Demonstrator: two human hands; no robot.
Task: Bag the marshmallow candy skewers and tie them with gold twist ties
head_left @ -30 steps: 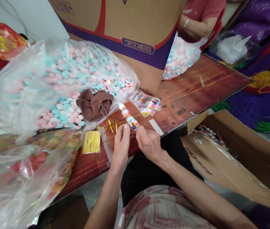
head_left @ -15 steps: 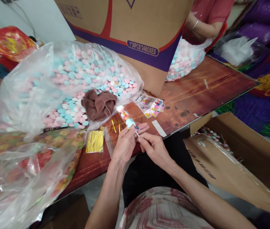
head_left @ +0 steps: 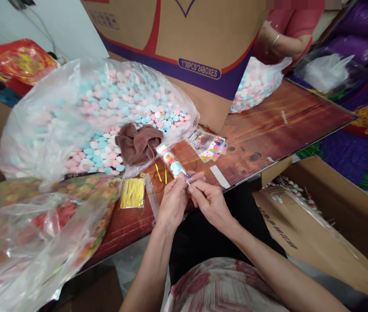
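Note:
A small clear packet filled with colourful round pieces slants over the table's front edge. My left hand grips its lower, narrowed end between thumb and fingers. My right hand is closed beside it, pinching a thin white stick at that same end. Left of the packet lie two gold twist strips and a bag of gold ties. A crumpled brown cloth rests above them, and flat printed bags lie to the right.
A large clear bag of pink, blue and white pieces covers the left, with another plastic bag nearer. A tall carton stands behind. An open box sits below right. Another person's arm shows behind the carton.
The whole view has shifted slightly, so the table items appear a little further right. Both hands stay together at the packet's lower end, with the left fingers slightly more curled.

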